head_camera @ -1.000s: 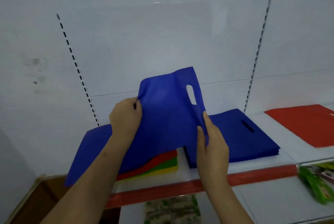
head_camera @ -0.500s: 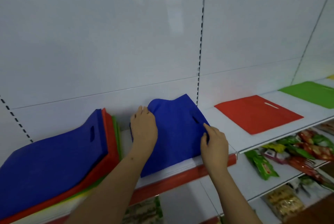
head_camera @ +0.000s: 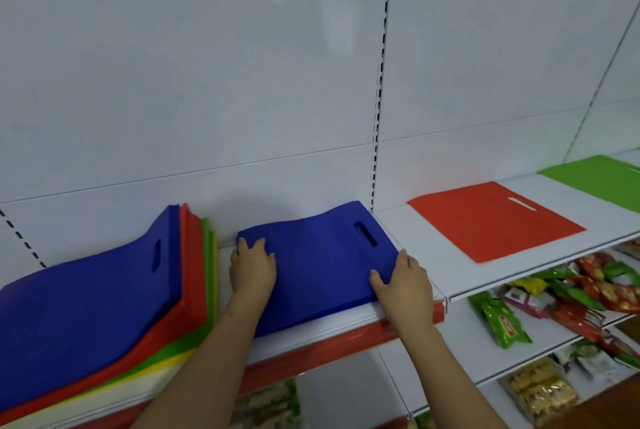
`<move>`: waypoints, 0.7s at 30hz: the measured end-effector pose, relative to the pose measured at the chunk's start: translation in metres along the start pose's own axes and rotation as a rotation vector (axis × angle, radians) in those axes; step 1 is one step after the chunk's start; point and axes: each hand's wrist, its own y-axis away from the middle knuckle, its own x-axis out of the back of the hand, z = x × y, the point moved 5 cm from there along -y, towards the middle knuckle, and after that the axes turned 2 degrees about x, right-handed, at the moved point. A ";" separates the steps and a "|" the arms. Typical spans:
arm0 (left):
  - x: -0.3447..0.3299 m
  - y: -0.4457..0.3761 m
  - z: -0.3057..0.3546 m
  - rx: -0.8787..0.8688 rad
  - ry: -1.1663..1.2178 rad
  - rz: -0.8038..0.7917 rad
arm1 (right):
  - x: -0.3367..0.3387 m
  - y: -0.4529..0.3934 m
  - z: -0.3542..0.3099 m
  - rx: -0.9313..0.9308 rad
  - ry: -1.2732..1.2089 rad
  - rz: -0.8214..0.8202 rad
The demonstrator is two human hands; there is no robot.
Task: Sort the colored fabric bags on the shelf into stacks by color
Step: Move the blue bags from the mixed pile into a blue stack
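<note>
Two hands rest on the blue stack (head_camera: 318,262) at the middle of the shelf (head_camera: 408,248). Left hand (head_camera: 252,267): fingers extended flat, pressing the far-left corner of the top blue bag. Right hand (head_camera: 403,281): placed at the near-right corner, thumb on top; whether the remaining fingers curl under the edge cannot be determined. The blue stack lies flat, handle slot toward the right.

Progress, as judged from current layout:
- Blue stack: started, top bag being squared.
- Red bag (head_camera: 495,220): lies alone on the shelf to the right, well apart from the blue stack.
- Green bag (head_camera: 599,179): lies further right, partly out of frame.
- Mixed pile (head_camera: 104,307): remains at the left end, blue on top, with red, green and yellow layers visible at its edge. This pile is unsorted.

Estimated status: early to middle stage. No yellow stack is visible. The bulk of the work is left in the mixed pile.

Writing: none legible on the bags. Snack packets (head_camera: 519,310) on the lower shelves carry printed labels, too small and blurred to read
</note>
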 end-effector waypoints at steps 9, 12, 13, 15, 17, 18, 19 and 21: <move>0.082 0.024 0.056 -0.300 0.419 0.175 | 0.018 0.029 -0.060 0.076 -0.071 0.161; 0.137 0.037 0.058 -0.389 0.478 0.276 | 0.020 0.055 -0.117 0.223 -0.022 0.300; 0.153 0.038 0.050 -0.394 0.485 0.306 | 0.020 0.061 -0.133 0.246 0.030 0.335; 0.181 0.040 0.022 -0.375 0.480 0.350 | 0.020 0.067 -0.151 0.248 0.104 0.355; 0.201 0.037 -0.018 -0.330 0.455 0.371 | 0.018 0.066 -0.157 0.213 0.111 0.348; 0.211 0.034 -0.040 -0.305 0.438 0.382 | 0.017 0.066 -0.161 0.207 0.087 0.344; 0.220 0.031 -0.063 -0.277 0.412 0.395 | 0.016 0.070 -0.169 0.231 0.053 0.342; 0.236 0.023 -0.110 -0.196 0.338 0.398 | 0.012 0.088 -0.198 0.363 -0.042 0.335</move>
